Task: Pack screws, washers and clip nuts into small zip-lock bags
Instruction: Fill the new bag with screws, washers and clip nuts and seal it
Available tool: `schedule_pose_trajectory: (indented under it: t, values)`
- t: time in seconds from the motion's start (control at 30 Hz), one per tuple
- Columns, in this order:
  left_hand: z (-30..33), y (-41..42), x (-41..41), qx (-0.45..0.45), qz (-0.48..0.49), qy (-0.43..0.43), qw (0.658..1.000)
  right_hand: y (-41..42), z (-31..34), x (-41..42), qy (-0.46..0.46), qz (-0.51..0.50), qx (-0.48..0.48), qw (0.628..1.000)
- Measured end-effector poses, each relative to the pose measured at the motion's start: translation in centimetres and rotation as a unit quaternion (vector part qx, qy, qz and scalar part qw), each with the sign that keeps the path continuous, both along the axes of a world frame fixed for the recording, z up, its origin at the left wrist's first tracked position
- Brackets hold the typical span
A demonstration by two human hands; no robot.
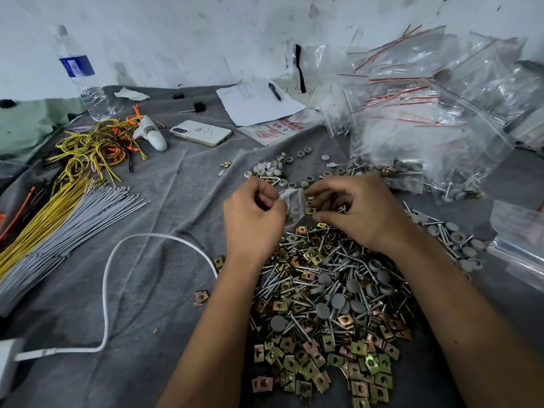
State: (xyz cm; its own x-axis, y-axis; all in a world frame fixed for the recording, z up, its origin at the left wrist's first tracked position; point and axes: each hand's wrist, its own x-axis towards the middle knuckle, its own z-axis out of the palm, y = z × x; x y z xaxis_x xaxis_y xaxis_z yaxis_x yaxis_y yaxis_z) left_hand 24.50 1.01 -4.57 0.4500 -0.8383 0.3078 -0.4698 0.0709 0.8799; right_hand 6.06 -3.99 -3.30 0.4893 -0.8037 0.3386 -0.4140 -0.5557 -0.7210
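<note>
L hand pinches the edge of a small zip-lock bag, fingers curled on the plastic, holding it up just above the worktop, which is covered w/ grey cloth. R hand sits just right of the bag, thumb and fingertips clamped on a brass-coloured clip nut right at the bag's side; can't tell if the nut is inside the mouth or just against it. A couple of round grey pieces show through the bag's clear plastic.

Directly under and behind both wrists: big mixed pile of screws, clip nuts and grey round caps, spreading toward the viewer between the forearms. Beyond the fingertips: loose grey/white washers. Far right of the R hand: heap of filled bags w/ red zip strips, more screws and caps near it.

Left of the L hand: white cord looping on the cloth, further out bundles of grey and yellow ties. Beyond the L hand: phone, paper sheet w/ a pen on it, water bottle by the wall.
</note>
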Motion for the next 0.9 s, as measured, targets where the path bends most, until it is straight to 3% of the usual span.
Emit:
schedule_pose_trajectory:
  t: [0.23,0.4,0.73,0.8,0.9]
  values:
    - [0.1,-0.1,0.0,-0.005,-0.005,0.012,1.0,-0.2,0.0,0.0,0.013,-0.028,-0.03,0.999]
    - [0.1,0.0,0.0,-0.015,-0.004,0.014,1.0,-1.0,-0.5,-0.4,0.033,-0.116,-0.059,0.991]
    - [-0.1,-0.2,0.0,-0.027,0.0,0.02,0.999,-1.2,-0.4,-0.5,0.07,-0.186,-0.081,0.977]
    - [-0.2,-0.2,0.1,-0.028,0.001,0.023,0.999,-0.9,-0.1,-0.5,0.112,-0.17,-0.067,0.977]
    - [-0.1,-0.2,0.0,-0.03,0.007,0.026,0.999,-0.5,0.2,0.0,0.25,-0.119,-0.043,0.96]
